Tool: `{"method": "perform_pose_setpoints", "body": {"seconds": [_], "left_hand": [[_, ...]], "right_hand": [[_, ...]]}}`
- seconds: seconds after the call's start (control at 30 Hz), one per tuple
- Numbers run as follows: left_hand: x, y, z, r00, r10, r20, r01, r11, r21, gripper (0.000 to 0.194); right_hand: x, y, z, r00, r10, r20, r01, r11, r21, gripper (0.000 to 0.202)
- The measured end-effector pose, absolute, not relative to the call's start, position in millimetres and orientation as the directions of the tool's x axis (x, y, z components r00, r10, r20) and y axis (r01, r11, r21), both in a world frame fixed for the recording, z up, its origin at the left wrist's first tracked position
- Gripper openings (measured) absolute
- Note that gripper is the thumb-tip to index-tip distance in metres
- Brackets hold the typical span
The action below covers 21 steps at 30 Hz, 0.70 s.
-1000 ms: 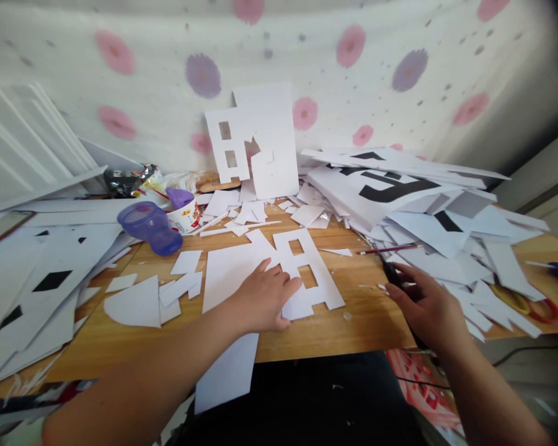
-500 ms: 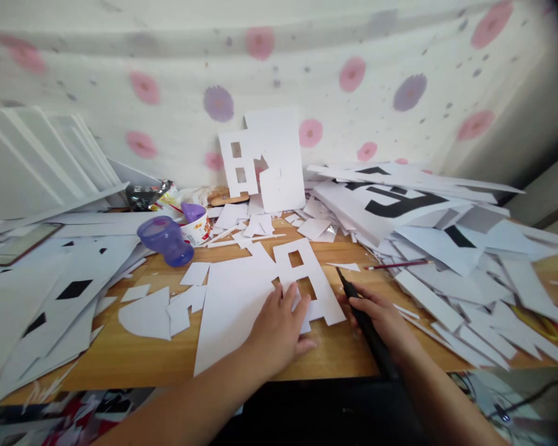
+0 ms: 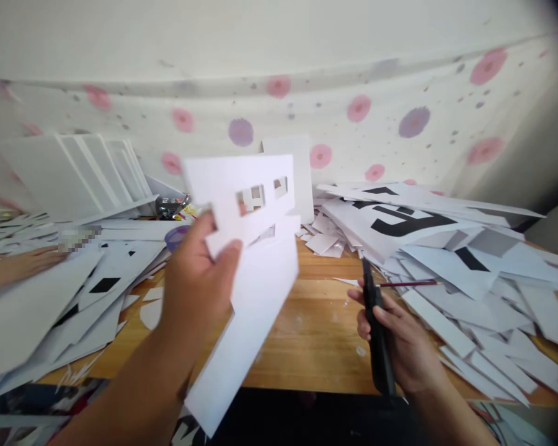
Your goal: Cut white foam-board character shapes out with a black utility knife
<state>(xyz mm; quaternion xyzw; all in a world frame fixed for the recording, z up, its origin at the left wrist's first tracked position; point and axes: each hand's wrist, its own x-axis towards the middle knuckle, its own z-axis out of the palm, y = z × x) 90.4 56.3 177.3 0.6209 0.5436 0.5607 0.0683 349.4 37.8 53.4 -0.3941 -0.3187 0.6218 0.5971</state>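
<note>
My left hand (image 3: pixel 199 279) grips a white foam board cutout (image 3: pixel 223 179) by its lower edge, thumb in front, and holds it up off the table. Small square holes run along the cutout. Below it slants a larger white sheet (image 3: pixel 260 291); whether the two are joined I cannot make out. In my right hand (image 3: pixel 395 334), fingers wrapped round it, is a black pen-shaped tool (image 3: pixel 376 334), its dark tip pointing up and away. This hand hovers above the table's right part, apart from the board.
On the right lies a heap of white offcuts (image 3: pixel 446 310), with a dark red pencil (image 3: pixel 409 284) beside it. White sheets (image 3: pixel 32 322) cover the left side, where another person's hand (image 3: pixel 23 266) reaches in. A purple cup (image 3: pixel 175 236) is partly hidden behind my left hand.
My left hand, flat on the board before, has lifted it off the table and up to the left. The black tool now points more upright. Another person's hand has appeared at left.
</note>
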Motion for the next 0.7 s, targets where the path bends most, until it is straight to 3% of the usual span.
{"method": "perform_pose_setpoints", "body": {"seconds": [0.07, 0.13, 0.2, 0.3, 0.4, 0.53, 0.7], "left_hand": [[84, 63, 173, -0.397, 0.716, 0.575, 0.252, -0.517, 0.818, 0.034], [83, 73, 152, -0.536, 0.697, 0.476, -0.063, -0.595, 0.801, 0.035], [85, 83, 126, -0.625, 0.715, 0.314, -0.239, -0.557, 0.795, 0.036], [89, 89, 90, -0.642, 0.752, 0.149, -0.385, -0.485, 0.785, 0.041], [92, 83, 67, -0.577, 0.813, 0.075, -0.458, -0.398, 0.795, 0.044], [94, 70, 45, -0.557, 0.83, -0.04, -0.508, -0.302, 0.806, 0.042], [88, 52, 30, -0.467, 0.858, -0.213, -0.585, -0.119, 0.803, 0.035]], "right_hand": [[340, 32, 42, 0.01, 0.988, -0.152, -0.431, -0.133, -0.893, 0.054], [329, 25, 33, 0.001, 0.981, -0.192, -0.386, -0.176, -0.905, 0.059], [319, 20, 28, -0.005, 0.977, -0.215, -0.391, -0.2, -0.898, 0.063], [309, 18, 26, -0.008, 0.972, -0.235, -0.463, -0.212, -0.861, 0.065], [308, 26, 27, 0.059, 0.969, -0.242, -0.486, -0.184, -0.854, 0.065], [313, 40, 26, 0.209, 0.932, -0.297, -0.391, -0.198, -0.899, 0.064], [320, 38, 24, 0.088, 0.932, -0.352, -0.231, -0.325, -0.917, 0.053]]}}
